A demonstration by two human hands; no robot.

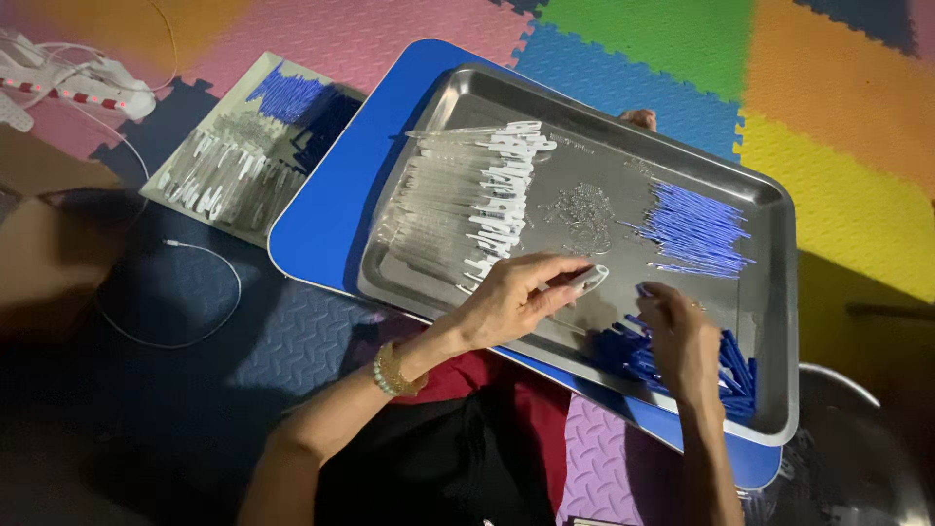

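Your left hand (511,297) pinches a clear pen barrel with a white cap (587,280) between thumb and fingertips, holding it just above the bare middle of the metal tray (623,161). A beaded bracelet (393,370) sits on that wrist.

Your right hand (682,336) is curled, fingers pressed down into the heap of dark blue pen parts (735,375) at the tray's near right corner; whether it grips one of them you cannot tell from this view.

On the tray's left side lies a row of clear barrels with white caps (477,205), packed side by side. A small pile of metal springs (582,209) sits in the middle. A spread of thin blue refills (696,229) lies toward the right.

The tray rests on a blue board (321,224), which lies across your lap over the foam floor mat (633,58) of coloured tiles. A second tray (248,156) holding similar clear and blue parts lies on the floor to the left, just beside the board. A white cable (209,292) loops on the dark mat near it.
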